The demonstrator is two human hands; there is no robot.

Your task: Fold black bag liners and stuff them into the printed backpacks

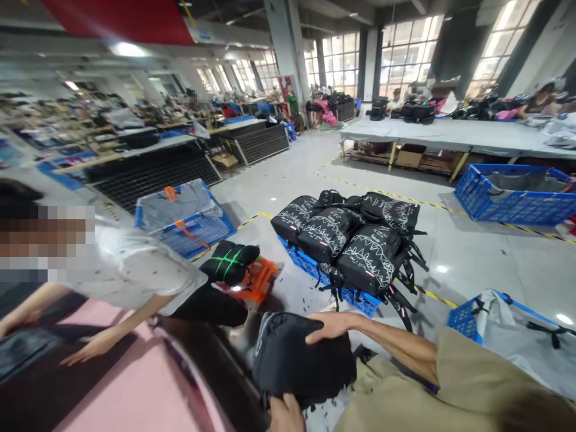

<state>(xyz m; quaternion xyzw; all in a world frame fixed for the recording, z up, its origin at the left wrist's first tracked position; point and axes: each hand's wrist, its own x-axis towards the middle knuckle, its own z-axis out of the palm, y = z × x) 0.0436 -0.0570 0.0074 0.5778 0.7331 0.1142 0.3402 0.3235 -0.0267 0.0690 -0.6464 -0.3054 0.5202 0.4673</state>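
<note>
A black backpack is held tilted in front of my body, low in the view. My right hand grips its upper edge, with the thumb on the near face and the fingers partly hidden. My left hand is closed on its lower edge, cut off by the bottom of the view. Just beyond, several black backpacks with white line prints lie piled on a blue plastic crate. Their straps hang over the side.
At left, a co-worker in a white shirt leans over a pink-covered table. An orange stool bears a black cushion with green straps. Blue crates stand left, far right and near right.
</note>
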